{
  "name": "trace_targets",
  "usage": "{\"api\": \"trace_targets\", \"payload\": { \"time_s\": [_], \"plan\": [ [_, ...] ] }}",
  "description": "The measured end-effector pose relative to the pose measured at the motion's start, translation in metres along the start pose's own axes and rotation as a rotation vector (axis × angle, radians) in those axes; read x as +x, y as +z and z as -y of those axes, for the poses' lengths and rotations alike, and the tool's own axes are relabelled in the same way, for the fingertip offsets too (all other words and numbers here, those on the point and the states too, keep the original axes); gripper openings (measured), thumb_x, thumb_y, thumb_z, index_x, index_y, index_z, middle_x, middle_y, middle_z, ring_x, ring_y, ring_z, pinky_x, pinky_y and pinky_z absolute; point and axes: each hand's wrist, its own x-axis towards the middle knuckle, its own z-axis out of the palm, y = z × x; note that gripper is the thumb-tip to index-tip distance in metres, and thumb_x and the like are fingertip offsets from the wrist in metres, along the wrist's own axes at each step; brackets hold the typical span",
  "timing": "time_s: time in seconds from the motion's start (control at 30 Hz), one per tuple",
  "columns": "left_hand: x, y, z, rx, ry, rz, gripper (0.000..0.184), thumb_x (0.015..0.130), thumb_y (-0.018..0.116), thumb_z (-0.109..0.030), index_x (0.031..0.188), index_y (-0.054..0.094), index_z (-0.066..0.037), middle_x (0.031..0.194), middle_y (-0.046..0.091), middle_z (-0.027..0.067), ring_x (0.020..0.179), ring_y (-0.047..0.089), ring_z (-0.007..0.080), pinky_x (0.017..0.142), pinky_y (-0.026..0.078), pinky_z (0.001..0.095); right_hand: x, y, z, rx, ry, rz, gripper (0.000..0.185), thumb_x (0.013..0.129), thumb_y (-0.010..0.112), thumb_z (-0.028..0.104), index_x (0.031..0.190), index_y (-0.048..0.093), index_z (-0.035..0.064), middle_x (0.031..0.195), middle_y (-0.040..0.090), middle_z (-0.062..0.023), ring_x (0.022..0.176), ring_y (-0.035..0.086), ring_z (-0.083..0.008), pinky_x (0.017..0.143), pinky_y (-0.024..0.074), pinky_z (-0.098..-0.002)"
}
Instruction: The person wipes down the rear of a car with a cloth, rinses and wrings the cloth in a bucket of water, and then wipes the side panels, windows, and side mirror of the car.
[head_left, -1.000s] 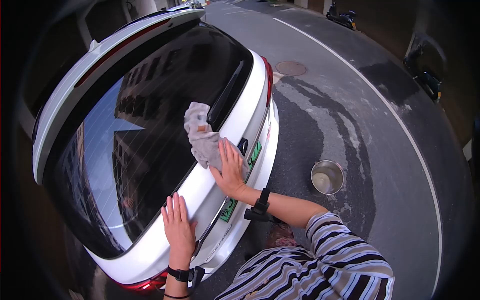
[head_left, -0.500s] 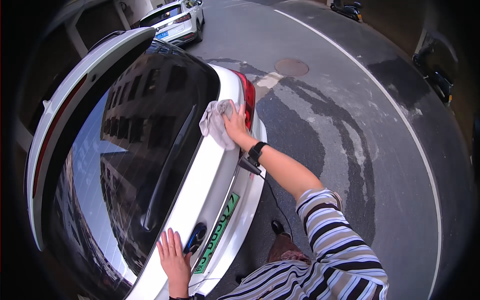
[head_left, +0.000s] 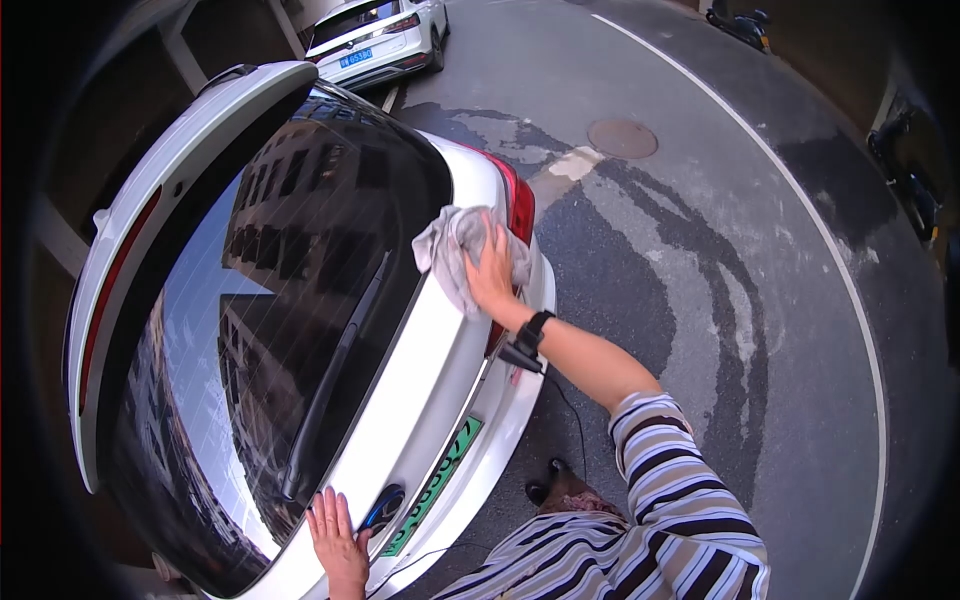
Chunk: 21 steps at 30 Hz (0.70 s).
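Note:
My right hand [head_left: 492, 279] presses a crumpled pale grey cloth [head_left: 448, 246] against the white tailgate [head_left: 402, 372] of a car, close to the red tail light [head_left: 521, 208]. The fingers lie over the cloth and hide part of it. Lower down, my left hand [head_left: 341, 543] rests flat on the white panel with its fingers stretched out and nothing in it. Beside that hand sits the round dark badge [head_left: 382, 508] with a blue rim, and a green licence plate [head_left: 436, 486] is just below it. The dark rear window [head_left: 300, 215] carries a long wiper [head_left: 336, 380].
Above the window juts a white spoiler [head_left: 130, 220]. Another white car [head_left: 372, 42] is parked farther off. A round manhole cover [head_left: 622, 138] lies in the partly wet asphalt. Scooters [head_left: 740, 30] stand along the far edge. A thin cable [head_left: 580, 425] hangs near my right wrist.
My right hand has shifted slightly with the cloth, staying near the tail light. The left hand remains flat by the badge. The whole view has shifted a little.

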Motion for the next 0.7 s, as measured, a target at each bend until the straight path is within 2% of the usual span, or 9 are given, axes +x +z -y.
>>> {"api": "trace_targets", "payload": {
  "time_s": [0.07,0.23,0.33,0.43,0.5,0.53,0.63,0.67,0.7],
  "plan": [
    [0.004,-0.002,-0.011,-0.026,-0.042,-0.015,0.095,0.065,0.076,-0.012,0.146,0.026,-0.002,0.152,0.024,0.0185,0.141,0.02,0.0381,0.116,0.013,0.0508,-0.025,-0.002,0.002,0.017,-0.031,0.036,0.074,0.084,0.065,0.025,0.147,0.027,0.0154,0.142,0.024,-0.0294,0.133,0.025,-0.0475,0.11,0.0214,-0.0521],
    [0.02,-0.015,-0.052,-0.153,-0.172,-0.124,0.085,0.072,0.07,-0.008,0.144,0.028,0.0,0.15,0.029,0.0209,0.139,0.024,0.0412,0.115,0.019,0.0487,0.024,0.0,-0.023,0.191,-0.066,0.05,0.07,0.084,0.066,0.026,0.143,0.031,0.0133,0.141,0.027,-0.0295,0.132,0.027,-0.0466,0.11,0.0217,-0.0513],
    [0.035,0.0,-0.059,-0.147,-0.15,-0.19,0.077,0.073,0.067,-0.003,0.142,0.033,0.0,0.147,0.034,0.0226,0.135,0.032,0.0426,0.112,0.025,0.051,0.087,0.012,-0.05,0.198,0.015,0.075,0.067,0.085,0.065,0.032,0.141,0.033,0.0132,0.139,0.031,-0.0275,0.131,0.029,-0.0441,0.108,0.0221,-0.0531],
    [0.081,-0.002,-0.097,-0.18,-0.099,-0.214,0.077,0.072,0.068,-0.002,0.141,0.034,-0.001,0.146,0.034,0.0225,0.136,0.032,0.0411,0.111,0.025,0.0524,0.14,0.024,-0.071,0.086,-0.012,0.137,0.068,0.086,0.064,0.038,0.141,0.033,0.0136,0.138,0.034,-0.0259,0.13,0.032,-0.0421,0.107,0.0229,-0.0529],
    [0.122,0.007,-0.123,-0.174,-0.094,-0.196,0.077,0.072,0.071,-0.006,0.141,0.037,-0.004,0.147,0.034,0.0222,0.136,0.032,0.0404,0.111,0.025,0.0538,0.179,0.032,-0.079,0.014,-0.063,0.21,0.068,0.086,0.064,0.04,0.141,0.034,0.0137,0.137,0.036,-0.0247,0.129,0.033,-0.0409,0.107,0.0232,-0.0525],
    [0.149,0.003,-0.14,-0.153,-0.082,-0.155,0.075,0.073,0.072,-0.008,0.14,0.039,-0.006,0.147,0.033,0.0217,0.136,0.032,0.0402,0.111,0.025,0.0541,0.199,0.038,-0.086,0.026,-0.088,0.256,0.068,0.087,0.06,0.047,0.14,0.036,0.0114,0.134,0.041,-0.0229,0.128,0.036,-0.0399,0.106,0.0246,-0.0518],
    [0.219,-0.017,-0.183,-0.111,-0.047,-0.013,0.07,0.075,0.072,-0.01,0.139,0.043,-0.014,0.148,0.031,0.0199,0.137,0.03,0.0401,0.111,0.025,0.0545,0.251,0.06,-0.096,0.004,-0.041,0.402,0.071,0.087,0.055,0.055,0.137,0.038,0.0072,0.132,0.045,-0.022,0.127,0.038,-0.0395,0.106,0.0247,-0.0523],
    [0.237,-0.017,-0.189,-0.102,-0.047,-0.004,0.069,0.076,0.072,-0.01,0.139,0.044,-0.018,0.148,0.032,0.0191,0.136,0.032,0.04,0.11,0.026,0.0539,0.268,0.063,-0.091,-0.063,-0.035,0.472,0.078,0.086,0.05,0.062,0.139,0.037,0.0055,0.134,0.045,-0.0249,0.125,0.041,-0.0422,0.104,0.0321,-0.0489],
    [0.255,-0.019,-0.195,-0.078,-0.055,-0.006,0.07,0.075,0.073,-0.011,0.139,0.044,-0.018,0.148,0.032,0.0191,0.135,0.032,0.0399,0.11,0.026,0.0537,0.286,0.073,-0.091,-0.05,-0.03,0.524,0.08,0.085,0.05,0.063,0.139,0.037,0.0059,0.133,0.047,-0.0251,0.124,0.043,-0.0428,0.104,0.0332,-0.0496]
  ]
}}
